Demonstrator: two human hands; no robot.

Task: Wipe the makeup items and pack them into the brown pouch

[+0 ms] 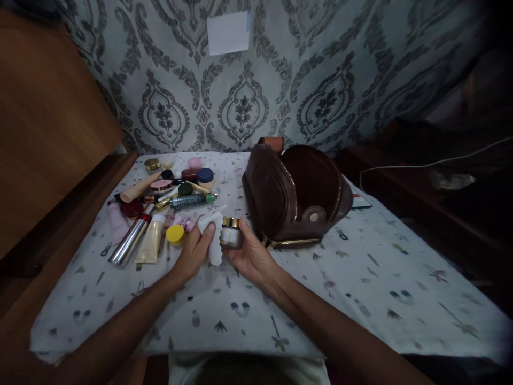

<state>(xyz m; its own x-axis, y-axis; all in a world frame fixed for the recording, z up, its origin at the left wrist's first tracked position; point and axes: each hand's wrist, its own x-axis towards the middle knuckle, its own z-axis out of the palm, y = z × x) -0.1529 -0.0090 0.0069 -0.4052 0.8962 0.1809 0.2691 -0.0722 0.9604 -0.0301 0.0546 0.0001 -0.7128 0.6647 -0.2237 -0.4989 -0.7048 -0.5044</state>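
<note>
The left grip was closed on a white cloth point(215, 248), pinched under the thumb, and the right grip was grasping a small jar point(231, 235) with a gold lid, roughly upright. The jar sat between the two grips point(195, 247) point(251, 255), over the desk point(352, 315), with the cloth just beside it; whether they touched could not be told. Just left of the left grip was a yellow lid point(175, 235), and farther left lay a cream tube point(150, 241), a silver cylinder point(131, 238) and a pink tube point(117, 223). Beyond the left grip, a green-capped bottle point(188, 200) lay in front of a blue-lidded pot point(205, 176). A brown bag point(269, 187), unzipped and gaping, stood beyond the right grip and to its right. Well beyond both grips, white paper point(228, 33) showed against a patterned curtain point(244, 107).
</note>
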